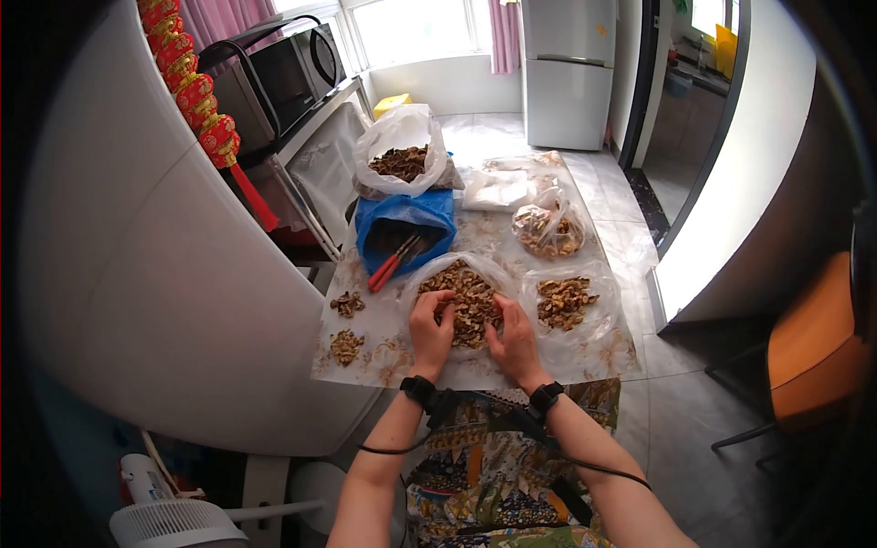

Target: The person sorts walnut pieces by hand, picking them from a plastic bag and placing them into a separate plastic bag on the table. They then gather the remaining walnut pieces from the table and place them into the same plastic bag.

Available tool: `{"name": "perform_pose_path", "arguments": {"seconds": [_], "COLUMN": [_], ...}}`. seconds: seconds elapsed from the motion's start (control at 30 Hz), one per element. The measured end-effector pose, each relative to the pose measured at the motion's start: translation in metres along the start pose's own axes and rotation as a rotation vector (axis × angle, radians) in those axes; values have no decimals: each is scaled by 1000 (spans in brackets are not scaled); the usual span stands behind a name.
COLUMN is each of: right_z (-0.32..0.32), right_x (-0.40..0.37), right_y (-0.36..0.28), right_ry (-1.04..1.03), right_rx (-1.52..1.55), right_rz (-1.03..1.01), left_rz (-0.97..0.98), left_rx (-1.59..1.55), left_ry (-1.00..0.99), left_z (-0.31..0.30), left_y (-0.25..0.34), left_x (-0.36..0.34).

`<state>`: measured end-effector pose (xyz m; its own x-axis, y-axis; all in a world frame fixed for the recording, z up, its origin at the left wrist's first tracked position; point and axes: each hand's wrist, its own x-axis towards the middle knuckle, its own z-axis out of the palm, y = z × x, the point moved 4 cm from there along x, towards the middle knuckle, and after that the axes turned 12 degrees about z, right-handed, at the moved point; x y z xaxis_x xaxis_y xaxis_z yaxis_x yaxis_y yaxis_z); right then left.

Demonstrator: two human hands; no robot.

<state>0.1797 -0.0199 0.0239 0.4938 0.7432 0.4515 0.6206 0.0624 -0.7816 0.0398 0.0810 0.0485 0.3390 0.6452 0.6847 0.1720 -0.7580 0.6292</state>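
Loose walnut kernels (471, 312) fill an open clear plastic bag (496, 268) at the front of the table. My left hand (431, 331) rests at the left side of the pile, its fingers curved and thumb apart from them. Opposite it, my right hand (515, 342) touches the pile's right side, with thumb and fingers spread. I see nothing gripped in either hand. Two small heaps lie to the left, darker pieces (347, 304) above and paler kernels (346, 347) below. On the right, more kernels (566, 303) lie on another plastic bag.
Red-handled pliers (393, 265) lie at the mouth of a blue bag (409, 208). Behind it stands a white bag (427, 123) of dark brown pieces. A tied clear bag (549, 230) of kernels is at the right. An orange chair (808, 333) stands right, a white fan (174, 522) lower left.
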Motion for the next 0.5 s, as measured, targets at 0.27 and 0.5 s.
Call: {"name": "perform_pose_path", "arguments": {"seconds": [0.27, 0.5], "right_z": [-10, -4], "right_x": [0, -1], "right_y": [-20, -12], "right_ry": [-49, -86], "right_rx": [45, 80], "right_rz": [-78, -57], "left_rz": [-101, -31], "left_rx": [-241, -151], "left_ry": [-36, -43], "left_z": [14, 16], "left_y": [21, 18], "left_x": [-18, -32]}}
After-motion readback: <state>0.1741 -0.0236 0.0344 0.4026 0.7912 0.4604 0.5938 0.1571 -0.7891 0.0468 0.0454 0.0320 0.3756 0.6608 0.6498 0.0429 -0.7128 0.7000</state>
